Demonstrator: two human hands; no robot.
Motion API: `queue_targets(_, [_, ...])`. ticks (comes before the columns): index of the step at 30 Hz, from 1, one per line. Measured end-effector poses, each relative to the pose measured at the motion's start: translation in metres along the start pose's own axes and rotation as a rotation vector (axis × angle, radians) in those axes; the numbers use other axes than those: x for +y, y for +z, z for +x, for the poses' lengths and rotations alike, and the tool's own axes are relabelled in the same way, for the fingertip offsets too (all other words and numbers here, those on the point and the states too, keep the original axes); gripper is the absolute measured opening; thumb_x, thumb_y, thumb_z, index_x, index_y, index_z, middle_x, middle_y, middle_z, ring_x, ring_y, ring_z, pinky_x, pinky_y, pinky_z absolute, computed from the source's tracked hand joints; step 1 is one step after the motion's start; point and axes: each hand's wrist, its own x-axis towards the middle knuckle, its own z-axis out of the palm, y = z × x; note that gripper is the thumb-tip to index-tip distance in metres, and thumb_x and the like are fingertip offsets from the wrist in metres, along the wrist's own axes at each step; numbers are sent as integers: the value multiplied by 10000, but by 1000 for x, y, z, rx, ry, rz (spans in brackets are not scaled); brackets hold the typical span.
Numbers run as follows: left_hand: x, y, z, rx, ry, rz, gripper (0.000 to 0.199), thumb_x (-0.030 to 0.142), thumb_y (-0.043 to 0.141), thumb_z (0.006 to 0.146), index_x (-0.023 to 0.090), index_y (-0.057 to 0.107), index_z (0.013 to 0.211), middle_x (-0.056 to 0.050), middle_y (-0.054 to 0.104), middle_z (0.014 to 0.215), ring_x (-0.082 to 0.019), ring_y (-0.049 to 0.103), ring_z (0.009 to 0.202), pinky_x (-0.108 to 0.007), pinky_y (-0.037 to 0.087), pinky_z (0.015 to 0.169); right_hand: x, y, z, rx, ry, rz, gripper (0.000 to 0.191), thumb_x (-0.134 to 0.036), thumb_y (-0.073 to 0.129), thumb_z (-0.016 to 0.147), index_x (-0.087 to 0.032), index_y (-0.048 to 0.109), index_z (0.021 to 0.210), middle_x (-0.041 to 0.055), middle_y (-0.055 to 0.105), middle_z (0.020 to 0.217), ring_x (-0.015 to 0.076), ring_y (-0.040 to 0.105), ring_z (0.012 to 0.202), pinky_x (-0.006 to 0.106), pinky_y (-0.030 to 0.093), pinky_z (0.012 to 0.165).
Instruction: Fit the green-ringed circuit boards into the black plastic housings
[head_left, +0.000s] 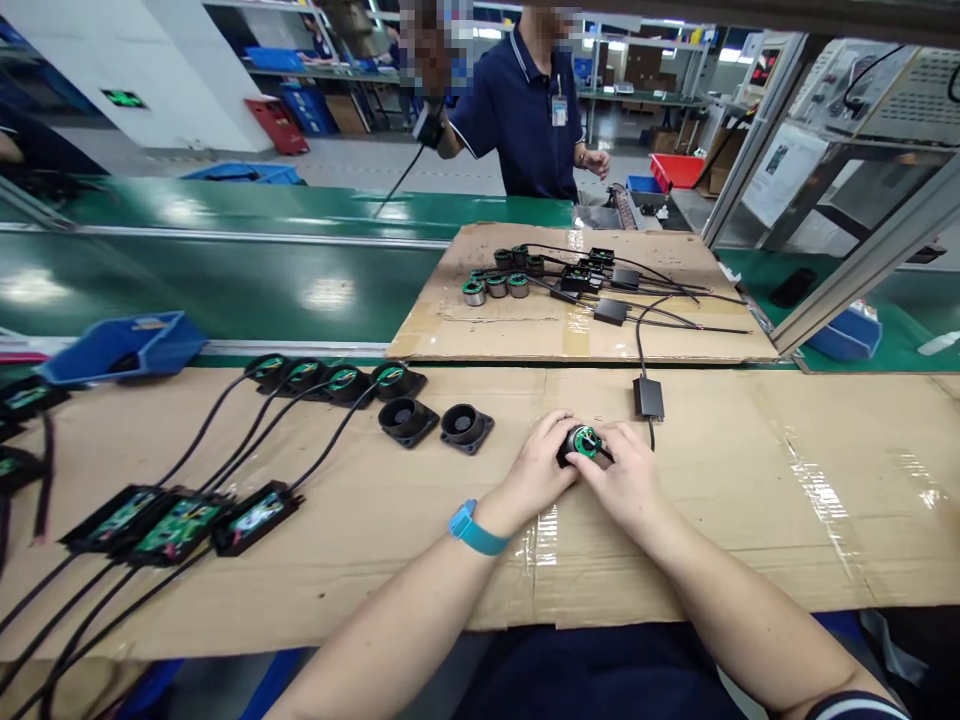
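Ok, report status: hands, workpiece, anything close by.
Left hand and right hand both on round green-board part. Part held above cardboard. Cabled black box lies just beyond right hand.

Person (536, 130) beyond green surface (322, 285); green sign (124, 98) on white pillar (191, 75); red bin (676, 170)

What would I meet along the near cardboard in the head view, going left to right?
Open black circuit-board cases, two round black housings, left hand and right hand around a green-topped part, shiny tape.
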Motion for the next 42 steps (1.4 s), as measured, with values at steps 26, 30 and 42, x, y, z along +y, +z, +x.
queue_targets(26, [0, -2, 3, 25, -22, 10, 511, 369, 750, 846, 218, 557, 1294, -120, 642, 1312, -285, 599, 1257, -498, 472, 1114, 2, -22, 6, -301, 2, -444, 187, -228, 560, 957, -174, 656, 805, 119, 707, 838, 262, 632, 818, 363, 448, 788])
queue_targets(30, [4, -4, 4, 67, -55, 22, 503, 349, 764, 825, 221, 564, 1269, -113, 653, 1291, -286, 613, 1236, -490, 488, 1093, -5, -14, 3, -148, -48, -429, 178, -221, 553, 948, -189, 623, 788, 107, 684, 818, 266, 601, 829, 385, 430, 797])
queue_targets(42, [-12, -22, 6, -26, -181, -16, 462, 238, 759, 791, 233, 581, 1218, -78, 699, 1168, -279, 666, 1095, -444, 529, 984, 8, 4, 8, -141, -146, -156, 395, -453, 669, 916, -180, 608, 1195, 179, 613, 1296, 298, 578, 1231, 460, 500, 1017])
